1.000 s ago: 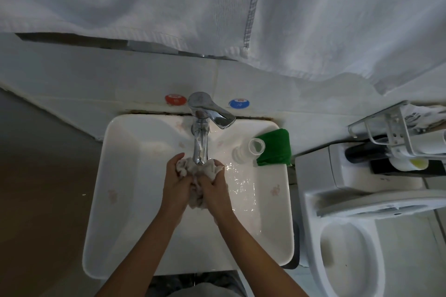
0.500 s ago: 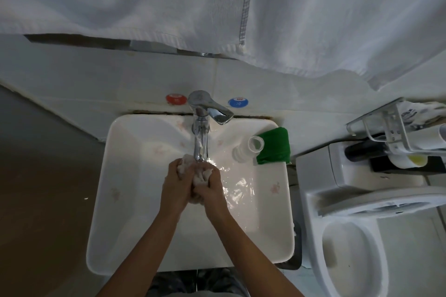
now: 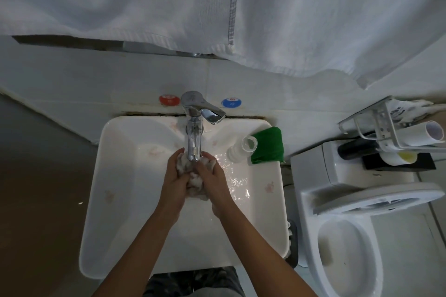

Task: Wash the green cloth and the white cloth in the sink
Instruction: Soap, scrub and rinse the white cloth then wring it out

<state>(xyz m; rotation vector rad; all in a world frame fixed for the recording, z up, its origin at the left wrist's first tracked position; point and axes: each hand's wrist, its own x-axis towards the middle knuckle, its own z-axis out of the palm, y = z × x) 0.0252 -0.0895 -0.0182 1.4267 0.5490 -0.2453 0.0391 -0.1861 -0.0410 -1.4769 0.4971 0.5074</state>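
Bathroom, white sink (image 3: 125,200) under hanging towel (image 3: 217,7). Left hand (image 3: 174,183) and right hand (image 3: 212,176) both curled tight round bunched white cloth (image 3: 194,182), wet, just below tap (image 3: 194,142). Green cloth (image 3: 268,146) folded on sink's back right corner beside bottle (image 3: 241,148), looks dry. Judgement: white cloth mid-wash; green not started.

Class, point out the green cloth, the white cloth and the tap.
green cloth (image 3: 268,145), head view, middle of the folded top face.
white cloth (image 3: 195,182), head view, bunched part between the hands.
tap (image 3: 193,143), head view, upright spout.
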